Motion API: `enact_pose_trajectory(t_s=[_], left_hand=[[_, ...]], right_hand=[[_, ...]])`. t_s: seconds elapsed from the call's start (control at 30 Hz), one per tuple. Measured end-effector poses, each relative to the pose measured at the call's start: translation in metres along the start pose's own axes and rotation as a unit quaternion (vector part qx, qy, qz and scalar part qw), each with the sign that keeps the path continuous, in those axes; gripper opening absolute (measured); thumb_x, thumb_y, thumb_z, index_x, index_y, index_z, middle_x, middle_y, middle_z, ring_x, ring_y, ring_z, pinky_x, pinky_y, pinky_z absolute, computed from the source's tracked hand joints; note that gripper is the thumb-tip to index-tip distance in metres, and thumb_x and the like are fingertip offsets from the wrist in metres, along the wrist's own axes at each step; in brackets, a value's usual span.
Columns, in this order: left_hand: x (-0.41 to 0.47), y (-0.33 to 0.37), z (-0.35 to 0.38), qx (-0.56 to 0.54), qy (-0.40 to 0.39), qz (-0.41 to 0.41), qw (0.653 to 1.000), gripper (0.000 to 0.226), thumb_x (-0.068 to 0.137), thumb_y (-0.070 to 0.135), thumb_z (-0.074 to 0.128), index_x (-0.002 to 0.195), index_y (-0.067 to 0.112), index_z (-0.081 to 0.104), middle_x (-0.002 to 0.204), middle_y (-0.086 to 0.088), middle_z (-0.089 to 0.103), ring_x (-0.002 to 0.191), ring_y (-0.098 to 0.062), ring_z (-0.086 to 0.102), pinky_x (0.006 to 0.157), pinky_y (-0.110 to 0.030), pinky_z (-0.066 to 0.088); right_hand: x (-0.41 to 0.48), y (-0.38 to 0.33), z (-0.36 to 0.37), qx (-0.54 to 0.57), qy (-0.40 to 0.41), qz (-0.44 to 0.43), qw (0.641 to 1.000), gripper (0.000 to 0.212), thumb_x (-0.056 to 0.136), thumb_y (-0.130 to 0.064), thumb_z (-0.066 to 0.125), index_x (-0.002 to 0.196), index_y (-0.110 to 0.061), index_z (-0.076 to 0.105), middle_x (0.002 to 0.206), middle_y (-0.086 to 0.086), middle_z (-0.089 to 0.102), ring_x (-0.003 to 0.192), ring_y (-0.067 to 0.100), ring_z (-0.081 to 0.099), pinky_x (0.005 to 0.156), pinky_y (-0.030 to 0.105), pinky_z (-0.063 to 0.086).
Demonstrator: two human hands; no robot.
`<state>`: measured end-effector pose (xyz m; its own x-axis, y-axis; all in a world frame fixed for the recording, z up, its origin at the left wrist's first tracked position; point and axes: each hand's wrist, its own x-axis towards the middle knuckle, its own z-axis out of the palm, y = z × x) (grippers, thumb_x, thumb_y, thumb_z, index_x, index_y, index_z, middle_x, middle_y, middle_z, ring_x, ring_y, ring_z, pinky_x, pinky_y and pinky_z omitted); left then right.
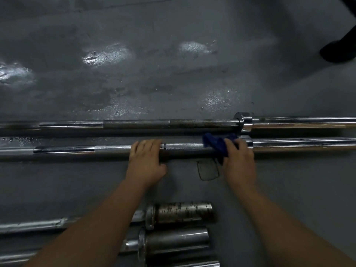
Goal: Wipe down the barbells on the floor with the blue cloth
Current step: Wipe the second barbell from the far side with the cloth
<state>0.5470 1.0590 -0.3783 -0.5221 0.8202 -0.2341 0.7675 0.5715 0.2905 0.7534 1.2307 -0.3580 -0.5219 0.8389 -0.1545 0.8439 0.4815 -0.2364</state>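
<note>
- The right hand [238,158] bunches the blue cloth [217,144] around the middle barbell [183,148], just beside its collar.
- The left hand [146,160] rests on that bar, fingers laid across it, thumb spread.
- The job looks partly done: the far barbell [192,123] beyond it shows grime, and the near barbells [185,210] look spotted.
- No container is in view.

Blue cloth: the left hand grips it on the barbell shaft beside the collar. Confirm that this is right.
Not right. The head view shows the right hand gripping the blue cloth on the barbell shaft beside the collar; the left hand rests bare on the same shaft.
</note>
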Motion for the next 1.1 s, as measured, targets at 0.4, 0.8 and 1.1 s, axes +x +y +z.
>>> enact_pose_trajectory(t_s=[0.4,0.8,1.1], left_hand=[[-0.041,0.009,0.004,0.017,-0.02,0.01,1.0,0.082,0.065,0.04,0.051,0.143,0.015,0.043,0.146,-0.006,0.044,0.137,-0.026,0.036,0.12,-0.043,0.018],[-0.029,0.012,0.007,0.047,-0.074,-0.031,0.996,0.103,0.069,0.056,0.038,0.159,0.019,0.005,0.167,-0.003,-0.004,0.153,-0.021,-0.006,0.121,-0.045,-0.003],[0.013,0.012,-0.004,0.049,-0.038,-0.03,0.998,0.098,0.058,0.065,0.03,0.143,0.017,0.048,0.141,-0.011,0.052,0.132,-0.032,0.043,0.117,-0.049,0.018]], right_hand=[[-0.027,0.011,-0.022,0.223,0.07,0.17,0.957,0.028,0.088,-0.006,0.056,0.115,-0.014,0.059,0.126,0.013,0.042,0.089,0.026,0.053,0.081,0.027,0.039],[-0.001,0.02,-0.013,0.356,0.077,0.292,0.884,0.017,0.084,-0.004,0.056,0.1,-0.006,0.063,0.109,0.017,0.062,0.084,0.027,0.059,0.075,0.032,0.046],[0.009,0.02,-0.044,0.302,0.092,0.191,0.93,0.016,0.091,-0.01,0.054,0.106,-0.015,0.058,0.113,0.0,0.042,0.081,0.011,0.046,0.074,0.016,0.032]])
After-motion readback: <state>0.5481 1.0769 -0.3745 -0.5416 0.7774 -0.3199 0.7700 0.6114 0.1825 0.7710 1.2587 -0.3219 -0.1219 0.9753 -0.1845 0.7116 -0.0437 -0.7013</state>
